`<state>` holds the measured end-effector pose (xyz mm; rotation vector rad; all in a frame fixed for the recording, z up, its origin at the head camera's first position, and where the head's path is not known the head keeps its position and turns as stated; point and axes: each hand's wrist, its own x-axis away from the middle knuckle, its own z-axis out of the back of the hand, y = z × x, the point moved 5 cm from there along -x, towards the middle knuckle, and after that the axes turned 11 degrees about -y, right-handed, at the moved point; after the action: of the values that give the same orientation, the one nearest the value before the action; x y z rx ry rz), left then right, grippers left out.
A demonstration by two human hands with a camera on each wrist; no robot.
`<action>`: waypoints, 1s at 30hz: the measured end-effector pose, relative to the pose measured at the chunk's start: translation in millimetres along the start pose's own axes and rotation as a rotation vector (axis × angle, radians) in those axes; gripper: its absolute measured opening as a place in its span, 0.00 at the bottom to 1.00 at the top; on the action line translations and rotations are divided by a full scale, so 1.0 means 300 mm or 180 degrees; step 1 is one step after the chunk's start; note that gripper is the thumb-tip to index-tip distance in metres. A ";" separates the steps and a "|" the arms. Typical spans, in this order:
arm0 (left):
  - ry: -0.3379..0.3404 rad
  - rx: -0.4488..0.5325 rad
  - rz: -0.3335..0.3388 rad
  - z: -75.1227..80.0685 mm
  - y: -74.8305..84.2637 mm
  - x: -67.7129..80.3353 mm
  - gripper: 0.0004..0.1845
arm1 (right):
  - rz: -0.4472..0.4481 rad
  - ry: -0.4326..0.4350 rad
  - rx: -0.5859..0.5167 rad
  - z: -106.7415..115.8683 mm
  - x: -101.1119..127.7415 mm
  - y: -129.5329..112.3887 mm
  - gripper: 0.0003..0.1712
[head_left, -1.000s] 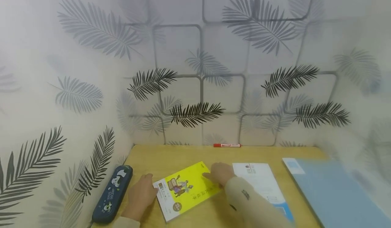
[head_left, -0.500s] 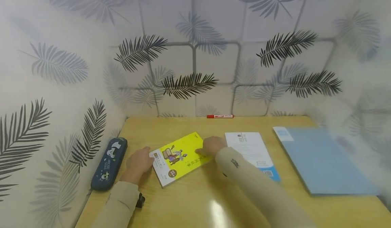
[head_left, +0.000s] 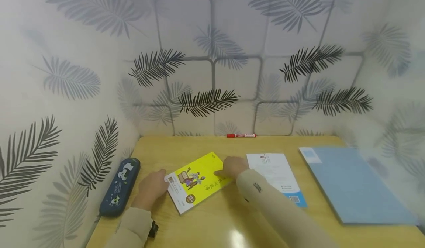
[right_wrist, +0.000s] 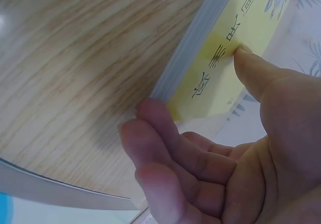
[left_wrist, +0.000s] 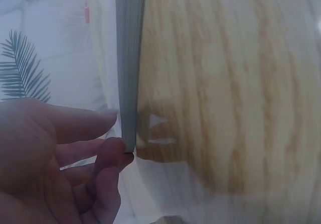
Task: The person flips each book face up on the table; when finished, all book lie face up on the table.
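Note:
A yellow book (head_left: 205, 174) with a white strip along its left end lies at a slant over the table, its cover facing up. At that white end, my left hand (head_left: 153, 189) pinches the edge; in the left wrist view the thumb and curled fingers meet at the end of the book's page block (left_wrist: 129, 63). My right hand (head_left: 234, 166) grips the opposite end. Close up in the right wrist view, its thumb (right_wrist: 251, 66) presses on the yellow cover (right_wrist: 220, 68) while the other fingers (right_wrist: 165, 133) curl at the edge below.
A white book with a blue lower end (head_left: 273, 174) lies right of my right hand, partly behind the sleeve. Farther right is a large light-blue folder (head_left: 358, 185). A dark pencil case (head_left: 120, 187) sits at the left edge; a red marker (head_left: 241, 135) lies by the wall.
The head view tilted down, then slightly back up. Both hands keep their hold on the yellow book, which stays in nearly the same place on the table.

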<state>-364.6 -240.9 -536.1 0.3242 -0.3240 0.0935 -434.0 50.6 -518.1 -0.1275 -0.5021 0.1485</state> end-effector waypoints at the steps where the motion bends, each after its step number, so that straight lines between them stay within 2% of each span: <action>1: -0.0022 -0.0015 0.0000 -0.005 0.001 0.006 0.28 | 0.0009 0.0023 -0.0008 -0.003 0.003 0.001 0.37; 10: -0.0158 -0.0217 0.0016 -0.006 0.017 0.042 0.31 | 0.0038 0.0180 0.0071 -0.003 0.011 -0.008 0.39; 17: -0.0309 -0.0185 -0.0071 -0.007 0.022 0.063 0.33 | 0.0037 0.0218 0.0209 0.000 0.002 -0.012 0.42; 25: -0.0455 -0.0302 -0.0222 -0.010 0.040 0.086 0.36 | 0.0010 0.0218 0.0170 -0.012 -0.030 -0.021 0.35; 30: -0.0574 -0.0300 -0.0237 -0.006 0.059 0.100 0.37 | 0.0052 0.0354 0.0059 -0.015 -0.055 -0.039 0.40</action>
<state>-338.1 -222.5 -522.7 0.2514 -0.4929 -0.0244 -444.8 35.8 -527.7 -0.1211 -0.3889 0.1611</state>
